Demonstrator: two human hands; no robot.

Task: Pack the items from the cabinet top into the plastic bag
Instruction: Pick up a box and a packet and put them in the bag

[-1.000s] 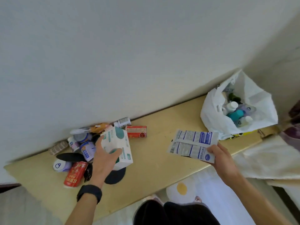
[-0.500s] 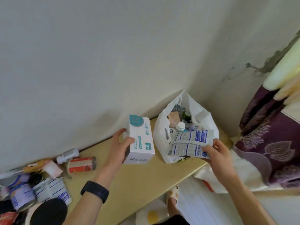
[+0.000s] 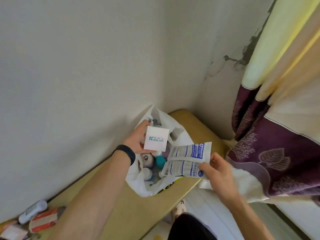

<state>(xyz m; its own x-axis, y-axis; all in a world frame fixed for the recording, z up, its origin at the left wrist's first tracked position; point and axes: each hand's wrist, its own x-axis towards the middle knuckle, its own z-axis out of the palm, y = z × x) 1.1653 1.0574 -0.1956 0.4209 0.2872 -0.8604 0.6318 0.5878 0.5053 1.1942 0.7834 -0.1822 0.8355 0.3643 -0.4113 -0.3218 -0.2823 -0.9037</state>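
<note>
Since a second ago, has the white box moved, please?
Yes. The left hand carried the box along the cabinet, and it is now over the bag.

Two hands: left hand [image 3: 136, 141], right hand [image 3: 219, 172]. One white box [image 3: 156, 140] between the left fingers and thumb. Two printed sachets [image 3: 187, 160] pinched under the right fingertips, one overlapping the other. One plastic bag [image 3: 138, 182] below both sets of fingers; inside, one teal cap [image 3: 160, 161] and at least two pale round containers [image 3: 147, 161], exact number unclear. Far behind the left fingers, one white bottle [image 3: 32, 211] and one red-and-white box [image 3: 44, 221]
</note>
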